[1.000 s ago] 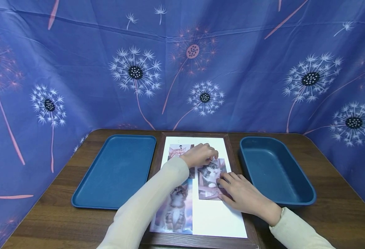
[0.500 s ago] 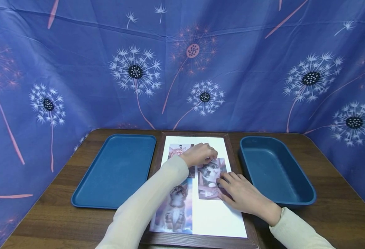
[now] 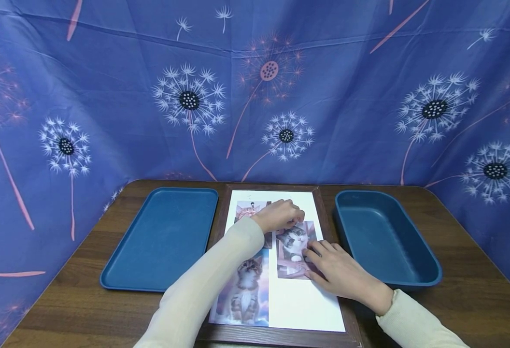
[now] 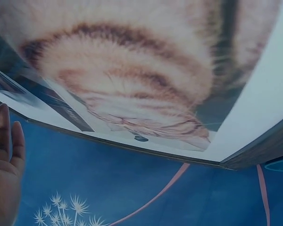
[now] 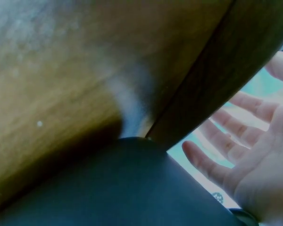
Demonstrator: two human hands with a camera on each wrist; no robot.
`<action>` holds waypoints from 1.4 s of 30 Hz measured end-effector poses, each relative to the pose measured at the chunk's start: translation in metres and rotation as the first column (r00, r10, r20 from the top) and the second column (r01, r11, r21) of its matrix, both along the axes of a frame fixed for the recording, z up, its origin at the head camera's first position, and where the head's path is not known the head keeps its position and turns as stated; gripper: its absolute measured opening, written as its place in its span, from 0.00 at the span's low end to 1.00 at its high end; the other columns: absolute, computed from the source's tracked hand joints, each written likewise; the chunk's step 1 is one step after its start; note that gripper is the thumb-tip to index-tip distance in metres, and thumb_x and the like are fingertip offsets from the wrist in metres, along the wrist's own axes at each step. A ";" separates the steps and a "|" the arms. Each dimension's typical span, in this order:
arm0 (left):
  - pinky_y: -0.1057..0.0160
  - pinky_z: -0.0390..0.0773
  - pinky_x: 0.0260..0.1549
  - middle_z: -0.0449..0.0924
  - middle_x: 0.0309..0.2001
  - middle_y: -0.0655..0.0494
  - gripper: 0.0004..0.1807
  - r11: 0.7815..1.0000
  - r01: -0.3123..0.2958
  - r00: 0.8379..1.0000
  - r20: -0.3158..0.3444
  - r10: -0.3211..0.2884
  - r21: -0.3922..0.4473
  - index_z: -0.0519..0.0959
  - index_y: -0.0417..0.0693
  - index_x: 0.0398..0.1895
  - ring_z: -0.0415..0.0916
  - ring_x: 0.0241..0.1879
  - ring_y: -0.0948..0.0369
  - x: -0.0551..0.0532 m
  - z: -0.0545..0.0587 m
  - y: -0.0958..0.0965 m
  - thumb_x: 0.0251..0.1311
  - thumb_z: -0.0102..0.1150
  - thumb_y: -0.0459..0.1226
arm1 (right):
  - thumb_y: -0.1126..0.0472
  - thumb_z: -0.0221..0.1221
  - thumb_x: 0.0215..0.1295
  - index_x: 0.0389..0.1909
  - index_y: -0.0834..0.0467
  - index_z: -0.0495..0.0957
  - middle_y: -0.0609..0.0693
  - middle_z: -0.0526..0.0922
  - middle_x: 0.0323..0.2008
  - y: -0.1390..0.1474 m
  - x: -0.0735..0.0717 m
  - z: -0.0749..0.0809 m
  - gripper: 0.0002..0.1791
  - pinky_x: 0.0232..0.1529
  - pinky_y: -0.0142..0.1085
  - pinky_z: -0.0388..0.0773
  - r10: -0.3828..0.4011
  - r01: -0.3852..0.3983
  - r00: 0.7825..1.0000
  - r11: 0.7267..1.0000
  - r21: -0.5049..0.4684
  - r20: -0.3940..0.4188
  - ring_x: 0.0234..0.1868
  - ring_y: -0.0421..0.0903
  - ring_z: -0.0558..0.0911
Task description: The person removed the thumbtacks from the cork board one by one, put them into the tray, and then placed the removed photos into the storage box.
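My left hand (image 3: 280, 216) is bent down over the top edge of a grey-and-white cat photo (image 3: 292, 241), on the white framed board (image 3: 304, 304). Its fingertips are hidden in the head view, and I cannot tell whether they pinch anything. In the left wrist view, some fingers (image 4: 3, 132) stand extended at the left edge. My right hand (image 3: 337, 270) lies with spread fingers on the photo's right side. A ginger cat photo (image 3: 247, 211), partly covered by the left arm, bears a small black pin (image 4: 141, 139) near its top. A tabby kitten photo (image 3: 244, 295) lies at lower left.
A flat blue tray (image 3: 163, 237) lies left of the board. To its right stands a deep blue bin (image 3: 381, 232), close to my right wrist. The brown wooden frame (image 3: 281, 337) rests on a wooden table (image 3: 468, 270) before a blue dandelion cloth (image 3: 346, 96).
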State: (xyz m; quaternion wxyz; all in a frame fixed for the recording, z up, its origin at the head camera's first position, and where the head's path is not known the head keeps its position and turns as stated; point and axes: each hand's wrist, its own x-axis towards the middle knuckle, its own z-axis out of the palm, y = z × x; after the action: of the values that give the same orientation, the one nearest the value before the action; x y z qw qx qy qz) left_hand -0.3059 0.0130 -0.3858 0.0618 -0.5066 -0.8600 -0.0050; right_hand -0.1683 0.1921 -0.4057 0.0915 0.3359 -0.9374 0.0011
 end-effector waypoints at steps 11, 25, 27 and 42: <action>0.72 0.73 0.40 0.82 0.35 0.65 0.12 1.000 -0.003 1.000 -0.014 0.003 -0.004 0.80 0.56 0.42 0.76 0.38 0.64 -0.001 -0.002 0.005 0.57 0.55 0.33 | 0.45 0.58 0.57 0.52 0.59 0.76 0.56 0.75 0.52 0.002 0.000 0.001 0.27 0.50 0.51 0.72 -0.002 0.002 1.000 1.000 0.001 -0.010 0.53 0.54 0.75; 0.72 0.74 0.38 0.82 0.35 0.64 0.12 1.000 -0.001 0.999 -0.039 0.000 -0.010 0.80 0.56 0.42 0.78 0.36 0.66 -0.002 -0.004 0.007 0.57 0.55 0.33 | 0.45 0.58 0.56 0.52 0.59 0.75 0.56 0.76 0.51 0.002 0.002 0.002 0.28 0.50 0.50 0.72 -0.005 0.005 1.000 1.000 -0.001 -0.003 0.52 0.53 0.75; 0.72 0.74 0.38 0.82 0.36 0.63 0.12 1.000 -0.018 0.999 -0.035 0.017 -0.019 0.79 0.56 0.43 0.78 0.36 0.66 -0.002 -0.004 0.007 0.56 0.56 0.34 | 0.45 0.58 0.56 0.52 0.59 0.75 0.56 0.76 0.51 0.002 0.002 0.002 0.28 0.50 0.50 0.72 -0.005 0.005 1.000 1.000 -0.003 -0.001 0.52 0.54 0.74; 0.74 0.74 0.41 0.81 0.38 0.61 0.13 0.997 -0.078 0.995 0.057 0.079 -0.017 0.79 0.54 0.45 0.78 0.38 0.66 -0.001 -0.003 0.005 0.55 0.60 0.35 | 0.45 0.58 0.57 0.53 0.58 0.75 0.56 0.75 0.52 0.000 0.000 0.001 0.27 0.50 0.50 0.72 0.007 -0.007 1.000 1.000 0.002 0.002 0.53 0.54 0.74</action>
State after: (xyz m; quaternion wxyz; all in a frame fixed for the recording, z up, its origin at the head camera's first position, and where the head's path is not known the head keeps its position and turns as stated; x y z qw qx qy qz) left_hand -0.3064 0.0175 -0.3889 0.0335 -0.4724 -0.8807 -0.0109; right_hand -0.1683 0.1922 -0.4044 0.0902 0.3391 -0.9364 0.0008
